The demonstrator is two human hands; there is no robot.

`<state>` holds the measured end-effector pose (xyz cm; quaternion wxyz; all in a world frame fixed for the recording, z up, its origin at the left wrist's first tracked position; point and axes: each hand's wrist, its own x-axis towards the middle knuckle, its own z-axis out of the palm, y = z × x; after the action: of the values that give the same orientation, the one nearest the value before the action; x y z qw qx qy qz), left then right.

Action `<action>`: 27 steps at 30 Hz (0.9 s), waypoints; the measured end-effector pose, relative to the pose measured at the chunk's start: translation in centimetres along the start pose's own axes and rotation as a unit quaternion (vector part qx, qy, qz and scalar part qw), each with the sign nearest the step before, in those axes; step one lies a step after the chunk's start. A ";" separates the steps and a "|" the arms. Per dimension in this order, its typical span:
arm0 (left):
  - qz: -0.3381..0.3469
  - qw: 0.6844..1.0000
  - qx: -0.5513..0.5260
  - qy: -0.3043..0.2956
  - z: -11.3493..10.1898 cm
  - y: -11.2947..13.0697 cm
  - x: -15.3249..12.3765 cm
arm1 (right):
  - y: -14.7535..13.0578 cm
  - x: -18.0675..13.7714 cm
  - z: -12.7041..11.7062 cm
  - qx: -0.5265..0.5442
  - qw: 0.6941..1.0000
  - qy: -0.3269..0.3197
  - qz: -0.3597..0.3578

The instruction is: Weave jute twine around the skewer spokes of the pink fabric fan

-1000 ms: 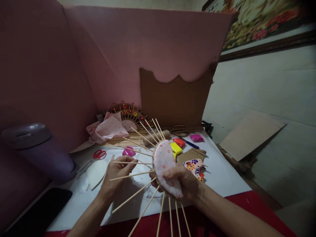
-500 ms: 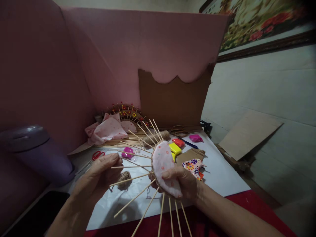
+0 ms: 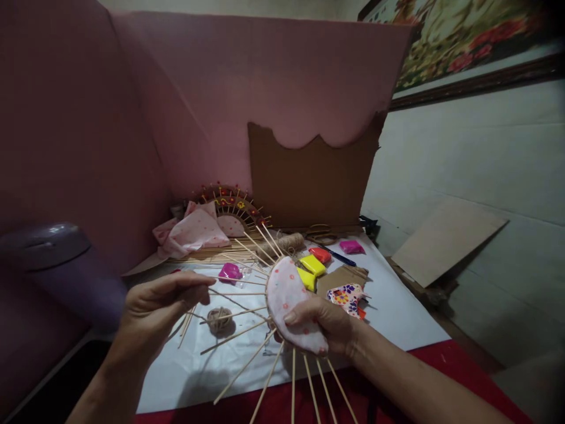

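Observation:
My right hand [image 3: 331, 324] grips a half-round piece covered in pale dotted cloth [image 3: 282, 285], thumb on its face and fingers behind. Thin wooden sticks [image 3: 247, 381] fan out from its curved edge, to the left and down. To the left, my left hand [image 3: 161, 306] pinches brown twine [image 3: 236, 302] that stretches to the piece's edge between the sticks. A small ball of twine [image 3: 219, 321] lies on the white sheet below, with a strand running up toward my left hand. The fingers behind the cloth piece are mostly hidden.
Behind stand a decorated stick fan [image 3: 236, 205], folded pink cloth [image 3: 194, 229] and a twine roll [image 3: 289, 242]. Yellow clay packs [image 3: 312, 265], a blue pen [image 3: 342, 258] and a flowered piece [image 3: 346, 297] lie right. A purple tumbler [image 3: 66, 282] stands left.
My left hand has moved left and slightly down, drawing the twine out. The cloth piece has turned slightly and lowered in my right hand. More of the twine ball shows.

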<state>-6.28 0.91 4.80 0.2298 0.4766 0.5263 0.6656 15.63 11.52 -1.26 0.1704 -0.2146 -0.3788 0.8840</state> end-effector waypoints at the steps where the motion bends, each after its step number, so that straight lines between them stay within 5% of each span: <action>1: 0.010 1.000 0.006 0.000 0.1 -0.1 0.0 | 0.0 -0.1 0.0 -0.002 1.000 -0.003 0.002; 12: 0.017 0.997 0.032 0.067 0.9 -1.0 0.5 | 0.0 -0.4 0.2 0.040 0.997 -0.060 -0.020; 19: -0.108 0.993 0.042 -0.027 3.4 -2.9 -0.3 | 0.0 -1.0 0.7 0.073 0.991 -0.111 -0.001; 27: -0.125 0.983 0.007 -0.136 5.8 -5.4 -1.4 | 0.6 -0.9 0.9 0.048 0.988 -0.143 -0.008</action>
<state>-1.58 4.40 -0.75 0.3769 0.4947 0.5500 0.5574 15.87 10.11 -0.92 0.1310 -0.0743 -0.3583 0.9214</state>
